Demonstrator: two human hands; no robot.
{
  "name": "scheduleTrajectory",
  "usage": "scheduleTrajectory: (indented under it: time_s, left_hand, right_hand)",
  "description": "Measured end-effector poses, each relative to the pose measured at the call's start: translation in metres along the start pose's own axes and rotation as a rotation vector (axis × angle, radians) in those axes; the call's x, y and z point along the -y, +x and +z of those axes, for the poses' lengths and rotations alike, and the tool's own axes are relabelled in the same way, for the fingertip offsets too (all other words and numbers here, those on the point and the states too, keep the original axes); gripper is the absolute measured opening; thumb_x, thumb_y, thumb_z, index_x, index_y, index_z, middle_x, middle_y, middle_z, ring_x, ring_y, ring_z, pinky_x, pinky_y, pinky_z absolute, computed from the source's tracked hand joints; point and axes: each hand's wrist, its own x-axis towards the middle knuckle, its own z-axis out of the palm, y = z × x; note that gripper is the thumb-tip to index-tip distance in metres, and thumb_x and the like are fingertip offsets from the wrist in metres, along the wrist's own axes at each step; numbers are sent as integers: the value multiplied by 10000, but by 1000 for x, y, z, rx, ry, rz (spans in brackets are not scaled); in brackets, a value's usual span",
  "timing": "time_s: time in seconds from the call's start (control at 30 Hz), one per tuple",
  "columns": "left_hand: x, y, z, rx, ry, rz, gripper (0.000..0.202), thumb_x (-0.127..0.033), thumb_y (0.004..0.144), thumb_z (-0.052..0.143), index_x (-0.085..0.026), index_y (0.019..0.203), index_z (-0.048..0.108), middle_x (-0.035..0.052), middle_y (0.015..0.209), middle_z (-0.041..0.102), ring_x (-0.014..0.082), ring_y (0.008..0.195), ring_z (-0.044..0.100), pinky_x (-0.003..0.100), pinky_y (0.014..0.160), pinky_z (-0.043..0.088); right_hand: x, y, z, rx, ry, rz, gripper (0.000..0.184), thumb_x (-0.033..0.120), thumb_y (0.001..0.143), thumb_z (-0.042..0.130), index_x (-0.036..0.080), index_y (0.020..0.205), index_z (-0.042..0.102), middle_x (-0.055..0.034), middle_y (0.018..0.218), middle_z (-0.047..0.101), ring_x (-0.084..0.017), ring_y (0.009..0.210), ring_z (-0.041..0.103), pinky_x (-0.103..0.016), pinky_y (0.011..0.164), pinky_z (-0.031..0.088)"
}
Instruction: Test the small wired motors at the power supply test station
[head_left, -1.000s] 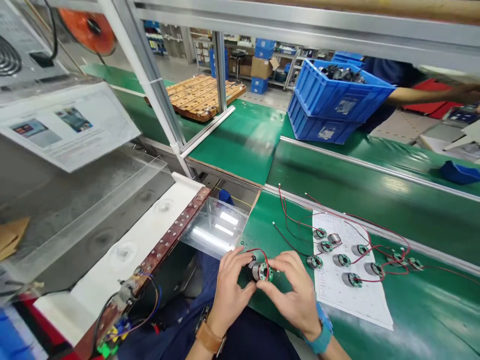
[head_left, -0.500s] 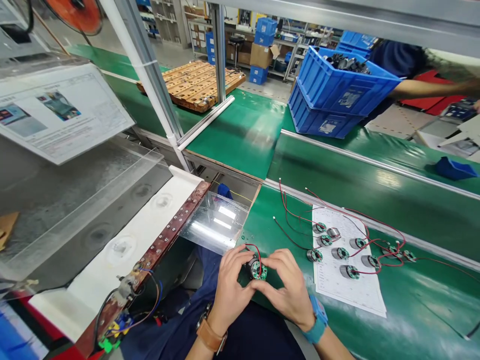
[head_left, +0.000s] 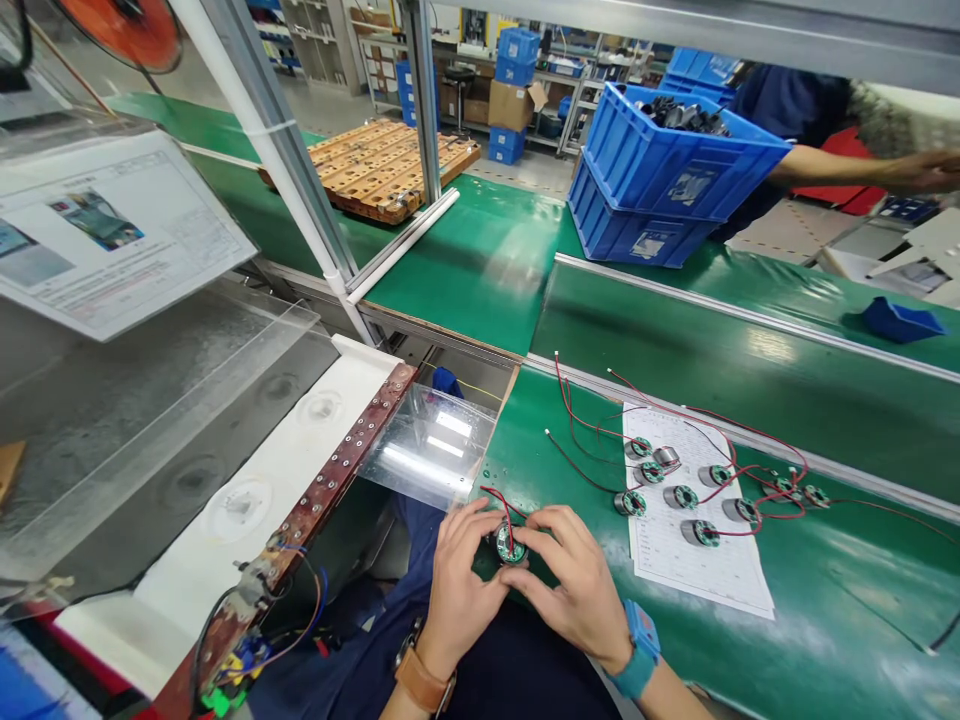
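Between my two hands, close to the bench's near edge, is a small round motor (head_left: 511,543) with a green circuit board on its face and red wires rising from it. The fingers and thumb of my left hand (head_left: 466,560) grip its left side. My right hand (head_left: 564,575) grips the right side, thumb at the bottom and fingertips near the top. The board faces up towards me; the motor's underside is hidden. To the right, several similar wired motors (head_left: 681,497) lie on printed paper sheets (head_left: 660,565) on the green bench top (head_left: 840,600).
A clear plastic sheet (head_left: 420,440) lies left of my hands, beside a brown strip (head_left: 360,440) with screws along a white surface. Two stacked blue crates (head_left: 637,225) stand across the belt, a person's arm (head_left: 847,168) beside them. A wooden tray (head_left: 375,170) sits at the back.
The motor has turned slightly between my fingers, its board now facing more upward. Its red wires have shifted left and up. The other person's arm has moved a little.
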Motion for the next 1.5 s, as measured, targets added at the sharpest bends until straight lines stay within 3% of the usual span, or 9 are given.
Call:
scheduleTrajectory:
  time_s: [0.2, 0.47, 0.6, 0.73, 0.93, 1.07, 1.27, 1.4, 1.5]
  left_hand:
    - [8, -16, 4, -9, -6, -22, 422, -212, 827, 756, -306, 1197, 578, 11, 1210, 723, 261, 1232, 621, 502, 1032, 489]
    - [16, -29, 12, -61, -38, -15, 410, -157, 863, 664, -283, 1242, 573, 37, 1237, 703, 258, 1295, 580, 507, 1104, 425]
    - [19, -30, 16, -53, -39, -55, 389, -220, 866, 718, -287, 1224, 583, 38, 1237, 709, 276, 1321, 562, 516, 1098, 429]
    - [19, -29, 13, -62, -42, -59, 425, -230, 856, 746, -303, 1238, 574, 26, 1247, 709, 268, 1320, 561, 499, 1059, 463]
    - [19, -31, 15, -71, -48, -54, 415, -226, 864, 740, -297, 1241, 581, 27, 1239, 709, 261, 1323, 561, 501, 1062, 479]
    - [18, -31, 17, -91, -48, -57, 401, -218, 853, 738, -290, 1223, 601, 39, 1220, 719, 282, 1306, 581, 539, 1062, 493]
    - [11, -30, 7, -103, -46, -121, 349, -257, 850, 724, -260, 1184, 625, 91, 1252, 695, 298, 1249, 617, 547, 1025, 538]
    - [6, -31, -6, -82, -77, -136, 352, -257, 842, 719, -266, 1180, 620, 91, 1223, 696, 283, 1191, 644, 518, 1000, 562]
    - [-2, -31, -24, -47, -139, -105, 383, -232, 838, 688, -294, 1205, 601, 63, 1192, 702, 252, 1156, 657, 475, 992, 576]
  right_hand:
    - [4, -15, 14, 40, -99, -8, 268, 333, 919, 692, 186, 1133, 623, -101, 1021, 658, -242, 962, 623, -422, 799, 597]
    - [14, -15, 21, 12, -152, 38, 270, 380, 941, 653, 198, 1138, 625, -115, 1073, 678, -263, 1014, 648, -441, 835, 603]
    - [10, -19, 23, -9, -104, 90, 317, 432, 920, 673, 212, 1141, 617, -123, 1127, 667, -273, 1061, 649, -444, 850, 607]
    - [5, -22, 19, -120, -69, 150, 373, 480, 877, 720, 201, 1067, 562, -134, 1127, 653, -268, 1052, 652, -435, 846, 608]
    - [11, -18, 20, -35, -47, 122, 322, 415, 883, 730, 211, 1086, 584, -114, 1106, 657, -255, 1039, 639, -429, 860, 596]
    - [11, -17, 22, -85, 1, 132, 368, 429, 873, 735, 202, 1104, 560, -111, 1085, 670, -247, 1023, 644, -421, 863, 597]
    - [11, -15, 14, -173, 114, 203, 189, 260, 938, 616, 206, 1097, 529, -96, 1052, 648, -200, 984, 655, -338, 823, 593]
    - [15, -15, 16, -139, 225, 120, 240, 247, 940, 592, 208, 1168, 528, -102, 1098, 653, -204, 1054, 652, -347, 887, 597]
    - [12, -8, 24, -36, 217, 73, 371, 192, 977, 483, 204, 1347, 498, -133, 1290, 639, -222, 1246, 603, -403, 1027, 569]
